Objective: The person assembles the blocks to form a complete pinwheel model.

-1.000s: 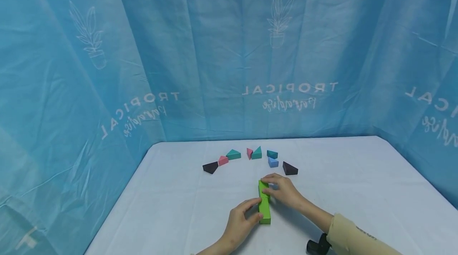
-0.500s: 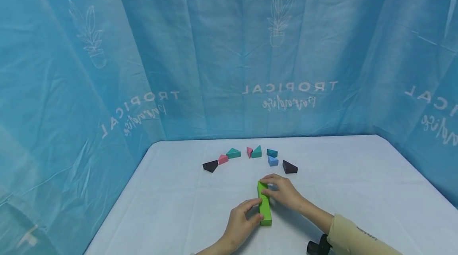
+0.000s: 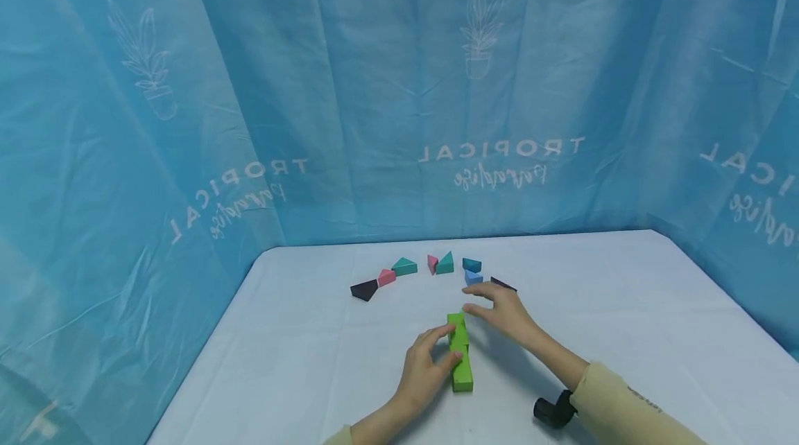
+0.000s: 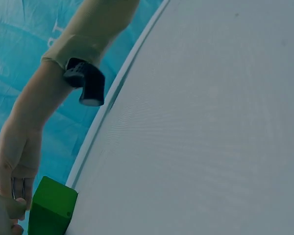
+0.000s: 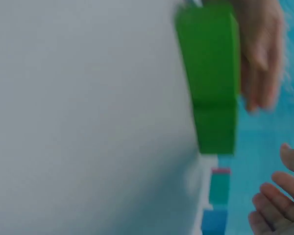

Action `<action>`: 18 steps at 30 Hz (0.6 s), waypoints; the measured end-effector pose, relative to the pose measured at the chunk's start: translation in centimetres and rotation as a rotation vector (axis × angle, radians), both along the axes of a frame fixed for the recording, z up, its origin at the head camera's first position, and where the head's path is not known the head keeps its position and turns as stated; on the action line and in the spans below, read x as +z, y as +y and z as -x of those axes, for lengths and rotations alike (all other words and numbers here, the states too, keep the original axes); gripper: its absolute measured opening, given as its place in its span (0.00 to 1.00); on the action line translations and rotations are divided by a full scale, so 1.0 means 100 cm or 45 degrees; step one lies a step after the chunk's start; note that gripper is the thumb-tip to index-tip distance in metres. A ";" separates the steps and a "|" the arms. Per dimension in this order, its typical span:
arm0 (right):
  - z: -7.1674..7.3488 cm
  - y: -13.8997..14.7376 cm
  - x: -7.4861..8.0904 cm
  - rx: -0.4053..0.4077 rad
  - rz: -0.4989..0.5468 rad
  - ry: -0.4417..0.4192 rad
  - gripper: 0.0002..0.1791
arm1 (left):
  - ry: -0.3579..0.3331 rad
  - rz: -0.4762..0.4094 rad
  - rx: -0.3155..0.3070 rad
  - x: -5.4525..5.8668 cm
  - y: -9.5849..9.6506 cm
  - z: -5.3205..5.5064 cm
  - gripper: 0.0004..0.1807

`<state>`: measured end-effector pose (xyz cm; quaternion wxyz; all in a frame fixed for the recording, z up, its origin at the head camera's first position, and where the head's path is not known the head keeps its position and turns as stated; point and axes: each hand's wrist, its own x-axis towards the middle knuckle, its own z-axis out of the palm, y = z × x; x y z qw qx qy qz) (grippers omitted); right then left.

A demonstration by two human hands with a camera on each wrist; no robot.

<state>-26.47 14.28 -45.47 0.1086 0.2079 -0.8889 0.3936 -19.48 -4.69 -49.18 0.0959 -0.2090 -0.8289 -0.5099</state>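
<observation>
Two bright green blocks lie end to end in a line on the white table in the head view, the far block (image 3: 458,327) set slightly off from the near block (image 3: 462,370). Along their left side is my left hand (image 3: 419,374), its index finger and thumb spread and reaching over the blocks near the joint; firm contact cannot be told. My right hand (image 3: 507,312) is apart from the blocks, to the right of the far end, fingers spread and holding nothing. In the right wrist view, its fingers (image 5: 279,208) show with bare palm.
Behind the green blocks, smaller pieces form an arc: a black one (image 3: 365,290), pink (image 3: 387,278), teal (image 3: 404,267), pink and teal (image 3: 445,264), dark teal (image 3: 471,265), blue (image 3: 474,278) and another black piece (image 3: 503,283) partly behind my right hand. A blue curtain (image 3: 387,119) surrounds the table.
My right hand has let go of the far green block and moved up and right. My left hand has slid forward along the blocks towards their joint.
</observation>
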 end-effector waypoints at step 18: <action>0.030 0.003 -0.013 -0.170 0.283 -0.197 0.23 | 0.026 -0.055 -0.041 -0.007 -0.002 -0.001 0.22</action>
